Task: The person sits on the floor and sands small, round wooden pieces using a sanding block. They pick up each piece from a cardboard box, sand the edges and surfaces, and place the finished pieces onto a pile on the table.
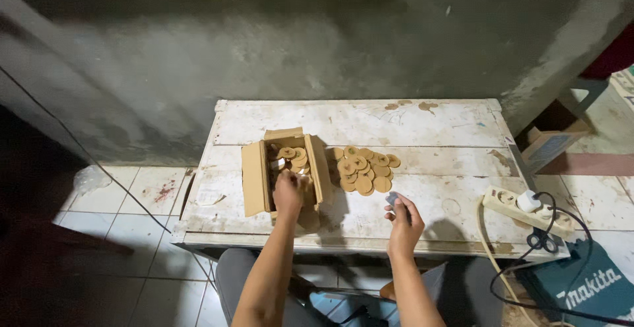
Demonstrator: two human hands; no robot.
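Observation:
An open cardboard box (pixel 255 176) stands on a worn white wooden table (pixel 422 125), partly filled with round tan discs (pixel 294 156). My left hand (pixel 288 192) reaches into the box, fingers closed around something I cannot make out. To the right of the box lies a heap of the same tan discs (pixel 363 168). My right hand (pixel 403 218) hovers over the table's front part and pinches a small dark grey object (pixel 392 199) between its fingertips.
A white power strip (pixel 512 203) with a plug and black cables sits at the table's right front corner. A cardboard box (pixel 549 143) stands on the floor to the right, a teal bag (pixel 594 287) below it. A grey wall rises behind the table.

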